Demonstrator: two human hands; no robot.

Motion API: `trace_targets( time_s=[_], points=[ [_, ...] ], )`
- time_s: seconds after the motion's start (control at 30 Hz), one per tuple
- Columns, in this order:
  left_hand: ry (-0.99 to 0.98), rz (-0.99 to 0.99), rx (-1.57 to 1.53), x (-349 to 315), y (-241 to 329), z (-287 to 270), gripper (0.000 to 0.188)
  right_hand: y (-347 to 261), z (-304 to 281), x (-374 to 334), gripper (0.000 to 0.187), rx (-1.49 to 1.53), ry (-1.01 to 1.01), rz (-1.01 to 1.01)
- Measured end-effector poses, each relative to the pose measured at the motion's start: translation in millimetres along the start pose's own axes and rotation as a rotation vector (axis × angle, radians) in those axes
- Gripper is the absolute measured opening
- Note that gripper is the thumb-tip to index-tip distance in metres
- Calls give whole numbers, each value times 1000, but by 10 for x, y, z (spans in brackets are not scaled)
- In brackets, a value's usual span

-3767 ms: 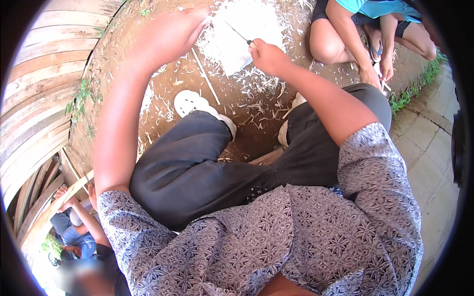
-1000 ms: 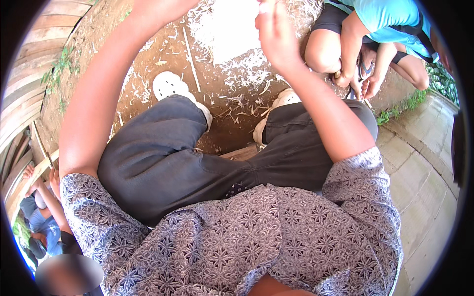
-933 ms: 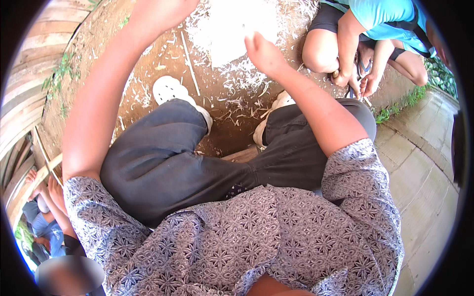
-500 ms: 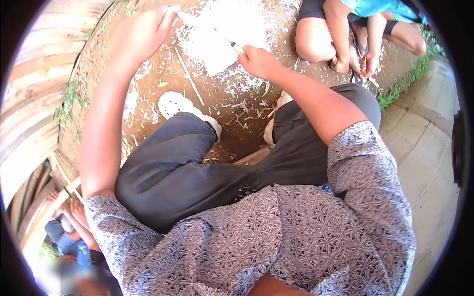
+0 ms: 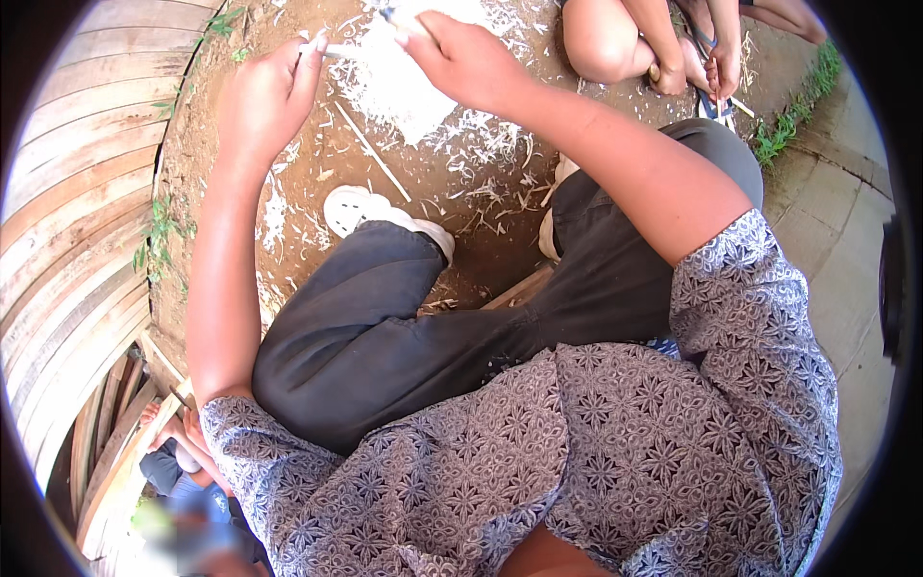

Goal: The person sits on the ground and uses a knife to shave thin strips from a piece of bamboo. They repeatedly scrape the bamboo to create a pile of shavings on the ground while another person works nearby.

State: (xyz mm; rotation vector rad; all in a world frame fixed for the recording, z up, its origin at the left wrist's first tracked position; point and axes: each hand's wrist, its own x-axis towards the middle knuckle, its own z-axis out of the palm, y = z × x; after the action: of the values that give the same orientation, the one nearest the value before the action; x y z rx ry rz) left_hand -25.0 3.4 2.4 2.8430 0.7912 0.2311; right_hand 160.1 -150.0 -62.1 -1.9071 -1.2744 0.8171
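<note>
Your left hand (image 5: pixel 264 101) was raised ahead of your left knee, thumb and fingers pinched narrow on a slim pale strip (image 5: pixel 338 49) that pointed toward your other hand. Your right hand (image 5: pixel 471 60) was curled around a pale-handled tool (image 5: pixel 387 12), whose far end couldn't be made out near the upper edge. The strip and tool looked apart, both above the bright white patch (image 5: pixel 409 101) on the ground. Plenty of curled shavings (image 5: pixel 490 144) already lay there, so cutting seemed well advanced, yet no finished piece could be picked out, and what remained on the strip couldn't be told. A thin pale stick (image 5: pixel 373 152) lay on the soil, untouched.
</note>
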Motion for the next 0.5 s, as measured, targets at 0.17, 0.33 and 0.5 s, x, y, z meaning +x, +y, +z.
trace_targets(
  time_s=[0.17, 0.33, 0.5],
  points=[
    [7, 66, -11, 41, 120, 34, 41, 538, 239, -115, 44, -194, -111, 99],
    [53, 69, -38, -16, 103, 27, 41, 8, 69, -35, 35, -54, -92, -34],
    [-13, 89, 8, 45, 89, 72, 42, 852, 403, -136, 37, -245, -86, 19]
  ],
)
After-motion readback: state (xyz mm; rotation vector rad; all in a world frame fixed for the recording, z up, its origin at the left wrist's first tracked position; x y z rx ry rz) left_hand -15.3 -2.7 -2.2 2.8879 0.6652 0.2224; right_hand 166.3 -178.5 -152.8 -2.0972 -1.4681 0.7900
